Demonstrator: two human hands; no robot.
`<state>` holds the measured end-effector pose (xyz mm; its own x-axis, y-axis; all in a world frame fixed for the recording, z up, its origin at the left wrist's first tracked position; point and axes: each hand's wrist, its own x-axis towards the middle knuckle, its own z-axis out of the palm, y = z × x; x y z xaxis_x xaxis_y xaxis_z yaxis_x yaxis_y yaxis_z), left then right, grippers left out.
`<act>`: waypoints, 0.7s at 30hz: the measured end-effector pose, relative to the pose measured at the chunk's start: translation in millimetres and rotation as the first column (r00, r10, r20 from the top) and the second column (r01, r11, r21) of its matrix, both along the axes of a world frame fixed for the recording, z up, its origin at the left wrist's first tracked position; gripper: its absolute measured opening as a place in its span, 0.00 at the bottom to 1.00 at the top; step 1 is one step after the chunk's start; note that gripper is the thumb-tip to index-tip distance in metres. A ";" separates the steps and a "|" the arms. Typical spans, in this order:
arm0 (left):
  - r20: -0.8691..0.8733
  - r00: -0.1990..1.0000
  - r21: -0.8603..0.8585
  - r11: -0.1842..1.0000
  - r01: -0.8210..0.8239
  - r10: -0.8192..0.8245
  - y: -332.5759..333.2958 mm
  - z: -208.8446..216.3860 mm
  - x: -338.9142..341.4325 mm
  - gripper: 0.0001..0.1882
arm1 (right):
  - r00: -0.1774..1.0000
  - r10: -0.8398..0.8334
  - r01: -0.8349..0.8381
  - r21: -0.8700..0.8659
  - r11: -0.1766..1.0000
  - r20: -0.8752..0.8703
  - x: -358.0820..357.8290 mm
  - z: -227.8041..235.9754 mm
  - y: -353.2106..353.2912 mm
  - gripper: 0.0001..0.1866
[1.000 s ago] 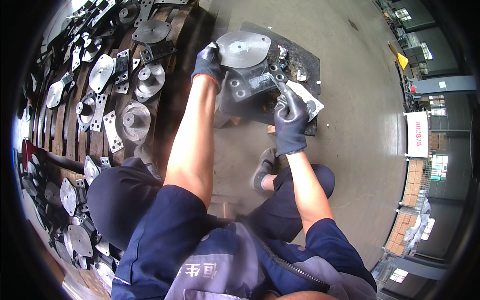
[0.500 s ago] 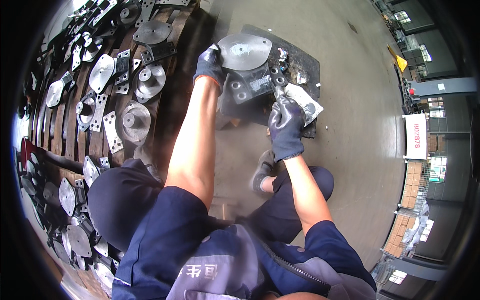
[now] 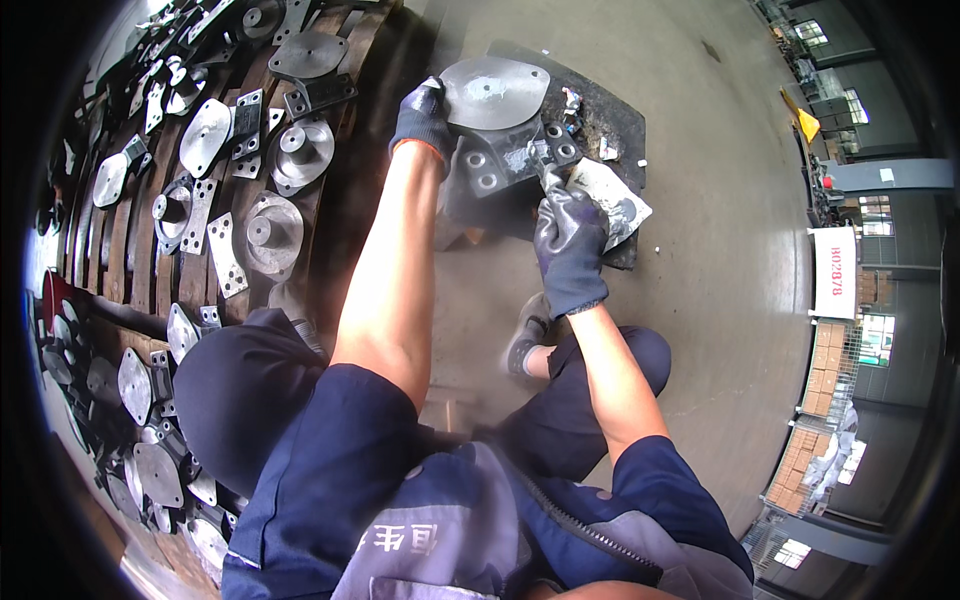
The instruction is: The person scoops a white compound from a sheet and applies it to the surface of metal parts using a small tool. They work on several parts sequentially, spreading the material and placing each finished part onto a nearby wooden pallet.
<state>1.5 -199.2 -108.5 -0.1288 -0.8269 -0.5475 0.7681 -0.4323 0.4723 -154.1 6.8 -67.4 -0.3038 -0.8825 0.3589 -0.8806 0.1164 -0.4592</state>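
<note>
My left hand [image 3: 420, 114], in a dark coated glove with an orange cuff edge, is closed on the left edge of a metal bracket. The bracket has a grey oval flange plate [image 3: 497, 92] on top and a dark block [image 3: 507, 163] with holes facing me. My right hand [image 3: 572, 232], gloved too, is closed around a slim tool [image 3: 541, 157] whose tip meets the block's right part; the tool's exact kind is unclear. A stained white sheet [image 3: 613, 197] lies beside the right hand. Beneath everything stands a dark low worktop [image 3: 622, 122].
To the left, a wooden pallet [image 3: 137, 262] bears several similar brackets [image 3: 274, 235] and loose flange parts. Small scraps [image 3: 571, 100] lie on the worktop. Grey concrete floor [image 3: 715, 300] stretches rightward to a white sign board [image 3: 834, 272] and cages of boxes [image 3: 822, 370].
The tool's tip has moved left and up across the block's face, with my right hand shifting slightly. My left hand keeps its hold on the bracket. The view has shifted a little.
</note>
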 end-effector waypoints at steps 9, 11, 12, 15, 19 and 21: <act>-0.056 0.998 -0.006 1.000 0.011 -0.011 1.3 2.3 1.3 0.14 | 0.998 -0.013 0.026 0.197 0.980 -0.067 12.2 5.1 -1.1 0.14; -0.018 1.000 -0.022 1.000 0.021 -0.022 5.5 8.2 7.1 0.14 | 0.984 0.031 -0.005 0.146 0.989 -0.173 15.5 5.8 1.6 0.13; 0.041 0.999 -0.023 1.000 0.004 -0.003 10.4 14.7 11.7 0.16 | 0.977 0.040 -0.018 0.104 0.994 -0.212 18.4 5.0 2.7 0.12; 0.157 0.988 -0.037 0.999 0.001 0.005 16.4 22.1 9.9 0.20 | 0.938 0.030 -0.040 -0.021 0.999 -0.346 18.6 2.0 5.9 0.11; 0.212 0.977 -0.042 0.998 0.038 -0.029 20.8 27.5 0.5 0.15 | 0.950 0.256 -0.268 0.050 0.962 0.179 -6.8 9.4 9.0 0.11; 0.245 0.969 -0.056 0.998 0.036 -0.021 24.6 28.9 3.4 0.13 | 0.903 0.261 -0.245 -0.090 0.965 0.340 1.8 8.0 8.9 0.12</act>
<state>4.9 -174.6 -79.5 -0.0211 -0.8566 -0.5156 0.6144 -0.4179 0.6692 -152.2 15.7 -59.5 -0.1845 -0.9321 0.3116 -0.6624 -0.1163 -0.7401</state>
